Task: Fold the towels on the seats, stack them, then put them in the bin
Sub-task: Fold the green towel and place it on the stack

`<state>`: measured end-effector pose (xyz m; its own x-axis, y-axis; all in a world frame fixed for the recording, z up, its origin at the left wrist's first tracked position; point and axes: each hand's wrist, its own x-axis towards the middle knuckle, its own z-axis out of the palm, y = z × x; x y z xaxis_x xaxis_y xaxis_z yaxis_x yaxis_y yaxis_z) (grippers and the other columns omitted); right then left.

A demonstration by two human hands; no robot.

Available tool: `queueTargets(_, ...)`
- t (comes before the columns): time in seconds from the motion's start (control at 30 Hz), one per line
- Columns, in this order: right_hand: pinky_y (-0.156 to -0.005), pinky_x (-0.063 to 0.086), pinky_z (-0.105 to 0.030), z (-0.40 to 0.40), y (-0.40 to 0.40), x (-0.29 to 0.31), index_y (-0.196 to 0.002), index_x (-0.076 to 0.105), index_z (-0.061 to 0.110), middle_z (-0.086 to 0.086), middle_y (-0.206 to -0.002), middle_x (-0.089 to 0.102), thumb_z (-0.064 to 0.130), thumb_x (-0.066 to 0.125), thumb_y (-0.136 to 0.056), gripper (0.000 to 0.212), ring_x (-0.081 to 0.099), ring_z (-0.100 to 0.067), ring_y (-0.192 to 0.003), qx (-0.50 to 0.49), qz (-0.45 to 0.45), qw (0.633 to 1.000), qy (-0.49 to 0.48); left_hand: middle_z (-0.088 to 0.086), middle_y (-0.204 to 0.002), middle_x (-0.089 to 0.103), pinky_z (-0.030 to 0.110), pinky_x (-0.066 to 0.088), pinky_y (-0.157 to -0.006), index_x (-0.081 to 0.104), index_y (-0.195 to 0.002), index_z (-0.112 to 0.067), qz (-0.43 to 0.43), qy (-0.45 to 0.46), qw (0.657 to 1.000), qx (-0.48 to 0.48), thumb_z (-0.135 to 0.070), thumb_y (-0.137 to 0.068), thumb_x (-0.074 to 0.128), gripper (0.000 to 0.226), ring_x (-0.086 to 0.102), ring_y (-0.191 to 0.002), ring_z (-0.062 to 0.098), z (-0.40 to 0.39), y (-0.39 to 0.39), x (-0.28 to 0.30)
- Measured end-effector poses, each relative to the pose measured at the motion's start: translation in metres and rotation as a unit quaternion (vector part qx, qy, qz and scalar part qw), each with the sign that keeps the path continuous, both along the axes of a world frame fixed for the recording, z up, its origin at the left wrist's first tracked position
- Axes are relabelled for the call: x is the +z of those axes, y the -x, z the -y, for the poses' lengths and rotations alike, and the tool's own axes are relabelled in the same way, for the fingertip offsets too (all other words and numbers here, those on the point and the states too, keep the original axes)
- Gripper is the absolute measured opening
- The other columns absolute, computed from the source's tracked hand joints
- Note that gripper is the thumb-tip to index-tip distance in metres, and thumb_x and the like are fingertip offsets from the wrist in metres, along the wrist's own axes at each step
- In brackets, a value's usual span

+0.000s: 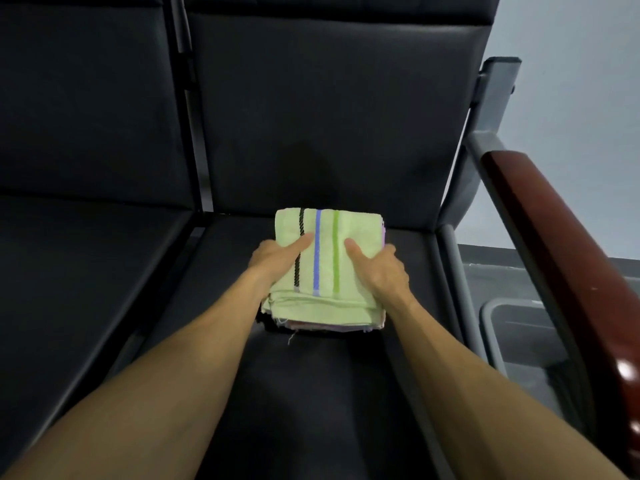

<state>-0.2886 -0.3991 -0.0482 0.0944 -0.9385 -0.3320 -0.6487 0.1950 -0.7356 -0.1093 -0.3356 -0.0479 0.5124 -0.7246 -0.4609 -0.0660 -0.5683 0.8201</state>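
Observation:
A stack of folded towels (pixel 325 306) lies on the right-hand black seat (pixel 311 393). The top towel is pale green with a black, a blue and a green stripe; pink and purple edges of lower towels show under it at the front and right. My left hand (pixel 277 259) grips the stack's left side, thumb on top and fingers hidden beneath. My right hand (pixel 379 268) grips the right side the same way. A grey bin (pixel 512 327) stands on the floor to the right of the seat, beyond the armrest.
A second black seat (pixel 69 271) is on the left, bare of towels. A dark red wooden armrest (pixel 554 254) on a grey metal frame runs between the towel seat and the bin. The seat backs rise behind; a pale wall is at right.

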Motion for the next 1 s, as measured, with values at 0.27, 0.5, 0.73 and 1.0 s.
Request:
queueTargets(0.27,-0.085,0.060,-0.044,-0.037,0.029,0.006,-0.110,0.067,0.008,-0.006,-0.098,0.075,0.059,0.081,-0.070,0.066,0.074,-0.025,-0.088,-0.014,0.174,0.976,-0.132,0.010,-0.102,0.078,0.048,0.060,-0.087,0.069,-0.120,-0.012,-0.186,-0.002,0.982,-0.034,-0.054,-0.076,0.082,0.062,0.076,-0.092,0.029,-0.053,0.013,0.014)
queueTargets(0.5,-0.088,0.059,-0.045,-0.056,0.057,0.094,-0.115,0.065,0.007,-0.008,-0.105,0.073,0.050,0.071,-0.087,0.052,0.072,-0.027,-0.094,-0.002,0.215,0.975,-0.062,0.007,-0.095,0.079,0.039,0.062,-0.071,0.072,-0.111,-0.012,-0.142,0.077,0.986,-0.041,-0.047,-0.085,0.077,0.044,0.077,-0.085,0.025,-0.074,0.047,0.106)
queueTargets(0.73,-0.089,0.057,-0.042,-0.076,0.125,0.199,-0.110,0.062,0.008,-0.006,-0.105,0.069,0.046,0.061,-0.096,0.040,0.068,-0.026,-0.098,-0.006,0.222,0.972,0.076,0.004,-0.091,0.079,0.042,0.062,-0.081,0.073,-0.106,-0.010,-0.075,0.170,0.980,-0.068,-0.051,-0.085,0.075,0.045,0.077,-0.085,0.023,-0.080,0.116,0.199)
queueTargets(1.0,-0.082,0.059,-0.042,-0.075,0.246,0.245,-0.112,0.064,0.004,-0.010,-0.105,0.072,0.045,0.064,-0.094,0.045,0.070,-0.027,-0.092,-0.080,0.224,0.953,0.190,0.005,-0.095,0.079,0.047,0.059,-0.091,0.073,-0.107,-0.011,-0.062,0.222,0.964,-0.134,-0.047,-0.092,0.066,0.040,0.076,-0.091,0.026,-0.064,0.231,0.247)
